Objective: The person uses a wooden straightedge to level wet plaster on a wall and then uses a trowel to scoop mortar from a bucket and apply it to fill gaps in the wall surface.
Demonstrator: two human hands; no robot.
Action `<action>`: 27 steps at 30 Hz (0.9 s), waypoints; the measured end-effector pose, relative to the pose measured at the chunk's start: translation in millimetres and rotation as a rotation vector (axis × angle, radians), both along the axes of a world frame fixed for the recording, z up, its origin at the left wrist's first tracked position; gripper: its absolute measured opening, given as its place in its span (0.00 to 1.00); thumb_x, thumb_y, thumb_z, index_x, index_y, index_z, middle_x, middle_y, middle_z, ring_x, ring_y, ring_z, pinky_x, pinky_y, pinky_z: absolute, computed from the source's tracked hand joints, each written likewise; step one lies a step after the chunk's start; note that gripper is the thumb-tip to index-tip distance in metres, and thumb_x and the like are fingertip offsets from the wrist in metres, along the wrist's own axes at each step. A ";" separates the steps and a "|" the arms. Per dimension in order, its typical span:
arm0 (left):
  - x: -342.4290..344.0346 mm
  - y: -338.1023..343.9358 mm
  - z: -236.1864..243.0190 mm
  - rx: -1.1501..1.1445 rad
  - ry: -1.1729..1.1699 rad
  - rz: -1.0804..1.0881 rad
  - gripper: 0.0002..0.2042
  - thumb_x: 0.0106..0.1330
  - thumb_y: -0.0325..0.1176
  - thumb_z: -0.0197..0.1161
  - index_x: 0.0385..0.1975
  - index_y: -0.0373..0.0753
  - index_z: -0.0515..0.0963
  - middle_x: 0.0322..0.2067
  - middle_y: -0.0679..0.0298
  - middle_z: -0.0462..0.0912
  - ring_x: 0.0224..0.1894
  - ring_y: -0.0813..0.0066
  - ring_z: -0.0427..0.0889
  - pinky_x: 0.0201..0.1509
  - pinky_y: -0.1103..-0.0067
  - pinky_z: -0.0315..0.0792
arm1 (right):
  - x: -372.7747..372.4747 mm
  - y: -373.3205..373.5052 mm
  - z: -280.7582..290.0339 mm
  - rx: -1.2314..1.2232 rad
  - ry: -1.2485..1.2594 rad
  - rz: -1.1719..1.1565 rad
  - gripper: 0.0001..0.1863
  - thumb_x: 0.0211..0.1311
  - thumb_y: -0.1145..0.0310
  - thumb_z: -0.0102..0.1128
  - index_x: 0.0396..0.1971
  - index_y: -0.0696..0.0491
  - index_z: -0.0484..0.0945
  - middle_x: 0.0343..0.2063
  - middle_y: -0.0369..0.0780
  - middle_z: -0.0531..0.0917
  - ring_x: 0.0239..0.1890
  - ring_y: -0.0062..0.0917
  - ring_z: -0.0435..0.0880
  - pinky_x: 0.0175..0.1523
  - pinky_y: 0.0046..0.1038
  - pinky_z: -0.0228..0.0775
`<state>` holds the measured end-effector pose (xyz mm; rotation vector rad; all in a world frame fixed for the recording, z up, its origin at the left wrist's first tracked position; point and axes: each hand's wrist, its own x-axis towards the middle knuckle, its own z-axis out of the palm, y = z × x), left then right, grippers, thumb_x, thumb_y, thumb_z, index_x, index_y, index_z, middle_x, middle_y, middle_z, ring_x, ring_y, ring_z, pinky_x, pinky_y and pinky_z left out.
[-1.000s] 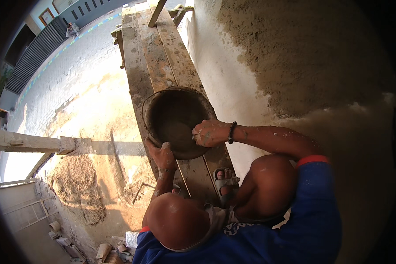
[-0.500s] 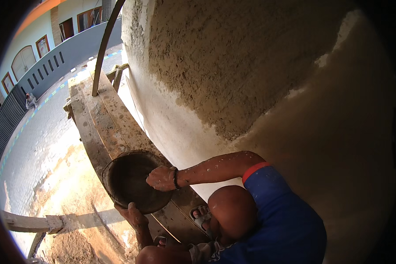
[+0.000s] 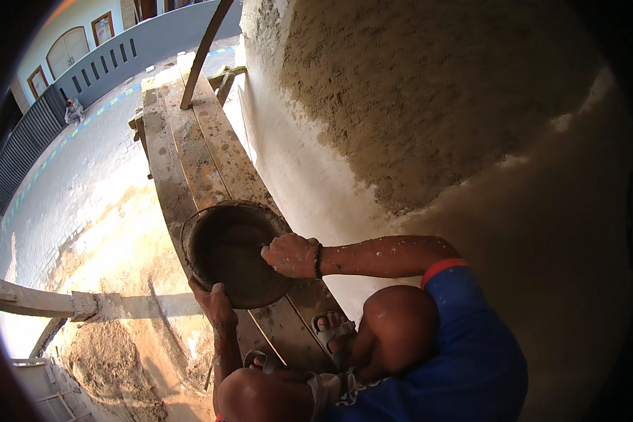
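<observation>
A round dark bucket (image 3: 201,235) stands on the plank platform in front of me, with grey-brown wet material (image 3: 243,257) that looks like mortar inside. My left hand (image 3: 214,302) grips the near left of its rim, thumb on the inner side. Over the right part of the bucket, my right hand (image 3: 288,254) is closed in a fist, knuckles up. Whatever it holds is hidden beneath the fingers or lost in the dark bucket. Specks of mortar dot the right forearm.
Mortar-stained planks (image 3: 211,148) stretch ahead, crossed by a slanting pole (image 3: 205,53). A partly rough-coated wall (image 3: 401,126) rises on the right. Left and below lie sandy ground, paving and a wooden beam (image 3: 35,301). A person (image 3: 74,111) sits by the far fence.
The view has shifted, so the scene sits farther right and higher. My left hand stays on the bucket rim, and my right fist is still over the bucket.
</observation>
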<state>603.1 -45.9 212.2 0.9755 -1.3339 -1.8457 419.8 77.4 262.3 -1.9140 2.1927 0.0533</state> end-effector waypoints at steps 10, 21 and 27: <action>8.2 -7.5 -9.2 -0.133 -0.117 0.003 0.29 0.48 0.25 0.52 0.56 0.29 0.61 0.49 0.50 0.70 0.52 0.59 0.70 0.62 0.71 0.61 | -39.8 21.4 73.1 -0.095 0.260 -0.070 0.09 0.55 0.66 0.56 0.37 0.48 0.74 0.28 0.41 0.77 0.32 0.31 0.80 0.36 0.33 0.75; 0.3 7.6 14.0 -0.167 -0.140 0.107 0.27 0.47 0.22 0.51 0.53 0.30 0.62 0.45 0.50 0.72 0.49 0.60 0.72 0.59 0.70 0.63 | -1.9 1.9 12.1 0.301 -0.150 -0.085 0.10 0.56 0.65 0.54 0.31 0.56 0.74 0.27 0.52 0.81 0.35 0.45 0.82 0.42 0.41 0.76; 9.1 3.2 5.0 -0.198 -0.117 0.044 0.27 0.48 0.22 0.50 0.53 0.29 0.61 0.45 0.49 0.72 0.48 0.60 0.72 0.58 0.70 0.64 | 10.3 8.9 8.9 0.187 -0.439 -0.216 0.17 0.59 0.56 0.55 0.41 0.54 0.75 0.28 0.49 0.82 0.36 0.45 0.82 0.42 0.41 0.75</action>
